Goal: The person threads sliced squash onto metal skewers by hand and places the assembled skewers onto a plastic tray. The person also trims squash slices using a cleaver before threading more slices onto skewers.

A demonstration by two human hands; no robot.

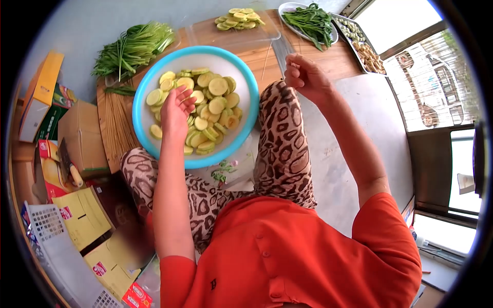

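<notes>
My left hand [177,112] hovers over a large white basin [244,97] with a blue rim. Its fingers are loosely curved and apart, with nothing visible between them. Many round zucchini slices [217,86] with green skin lie in the basin beneath and beside it. To the right of the basin, above the floor beyond my knee, is my right hand [309,78]. Its fingers are curled in, thumb near fingertips, and whatever they may hold is too small to make out. A thin wooden skewer [266,60] lies on the table between basin and right hand.
Bundled skewers [114,123] lie left of the basin. Behind stand green stalks [134,49], a clear tray [200,33] with zucchini slices, a plate of leafy greens [310,23] and a food tray [362,46]. Boxes [79,133] and a knife [72,167] are at left.
</notes>
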